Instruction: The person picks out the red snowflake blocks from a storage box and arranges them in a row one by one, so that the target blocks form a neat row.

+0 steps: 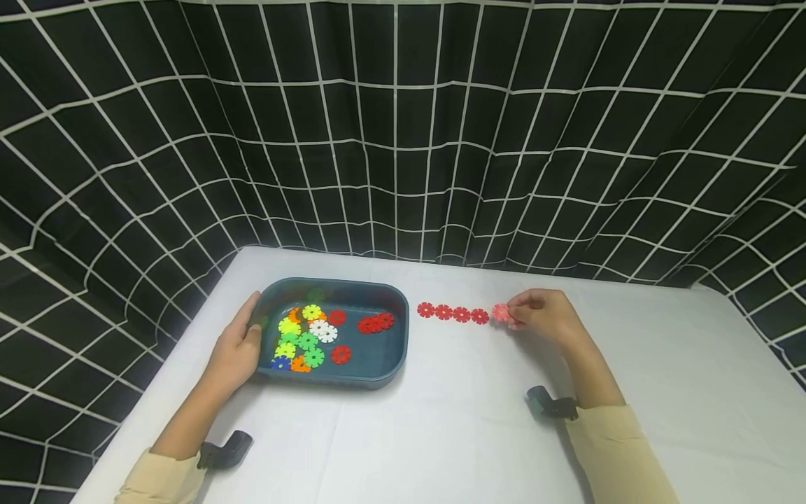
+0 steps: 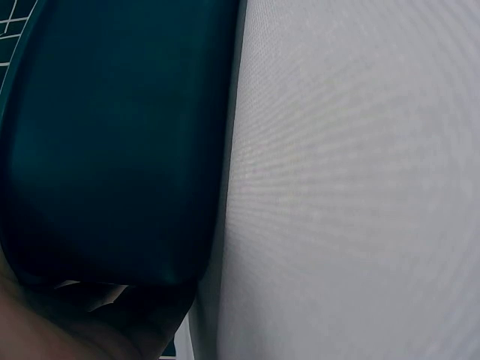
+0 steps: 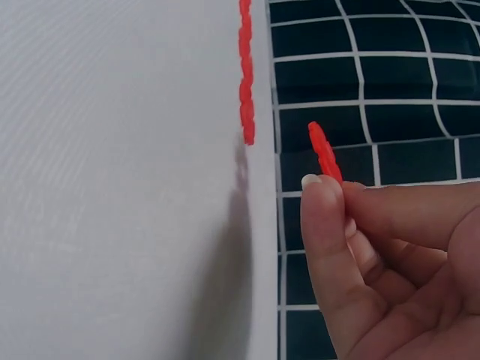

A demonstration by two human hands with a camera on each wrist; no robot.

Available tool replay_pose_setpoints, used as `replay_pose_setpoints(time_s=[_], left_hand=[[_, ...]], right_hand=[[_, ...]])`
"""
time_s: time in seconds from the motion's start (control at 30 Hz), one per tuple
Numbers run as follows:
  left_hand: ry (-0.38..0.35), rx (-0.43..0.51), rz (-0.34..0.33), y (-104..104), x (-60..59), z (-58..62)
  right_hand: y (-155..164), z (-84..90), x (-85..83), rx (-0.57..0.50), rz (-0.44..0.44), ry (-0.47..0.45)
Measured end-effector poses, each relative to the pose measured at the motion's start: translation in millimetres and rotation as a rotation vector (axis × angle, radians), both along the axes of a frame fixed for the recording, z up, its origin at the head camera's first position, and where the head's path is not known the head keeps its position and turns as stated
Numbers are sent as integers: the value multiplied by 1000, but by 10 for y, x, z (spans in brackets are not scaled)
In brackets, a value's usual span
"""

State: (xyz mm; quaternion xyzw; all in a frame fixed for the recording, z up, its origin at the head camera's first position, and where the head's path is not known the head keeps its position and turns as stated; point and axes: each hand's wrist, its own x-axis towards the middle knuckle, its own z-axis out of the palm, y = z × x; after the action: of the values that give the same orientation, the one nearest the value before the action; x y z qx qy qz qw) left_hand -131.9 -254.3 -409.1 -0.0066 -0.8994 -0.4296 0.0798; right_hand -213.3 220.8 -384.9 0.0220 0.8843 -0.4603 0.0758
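Observation:
In the head view my left hand (image 1: pixel 234 348) grips the left end of a dark teal plastic tub (image 1: pixel 352 382), thumb at the rim and fingers along the outer wall. The left wrist view has the tub's side wall (image 2: pixel 112 150) close up, with the hand dim at its lower end. Between thumb and fingertips, my right hand (image 1: pixel 546 315) pinches a red snowflake disc (image 3: pixel 324 150), which looks paler in the head view. The disc is raised off the white cloth, just right of a straight row of several red snowflake discs (image 1: pixel 462 314) lying flat.
Inside the tub, yellow, green, white, orange and blue snowflake discs (image 1: pixel 307 341) lie in a heap at the left. A cluster of red discs (image 1: pixel 376 323) sits at the right. A black cloth with white grid lines (image 1: pixel 403 168) hangs behind the white-covered table (image 1: pixel 415 441).

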Motion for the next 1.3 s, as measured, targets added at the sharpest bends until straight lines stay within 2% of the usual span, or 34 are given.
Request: replay_pose_setpoints(time_s=[0.23, 0.47, 1.3], left_hand=[[-5, 0, 2, 2, -2, 0], [0, -2, 4, 5, 1, 0], [-10, -14, 13, 19, 25, 44]], right_hand=[[52, -77, -13, 26, 2, -11], [54, -137, -35, 9, -19, -29], [-15, -178, -65, 56, -37, -45]])
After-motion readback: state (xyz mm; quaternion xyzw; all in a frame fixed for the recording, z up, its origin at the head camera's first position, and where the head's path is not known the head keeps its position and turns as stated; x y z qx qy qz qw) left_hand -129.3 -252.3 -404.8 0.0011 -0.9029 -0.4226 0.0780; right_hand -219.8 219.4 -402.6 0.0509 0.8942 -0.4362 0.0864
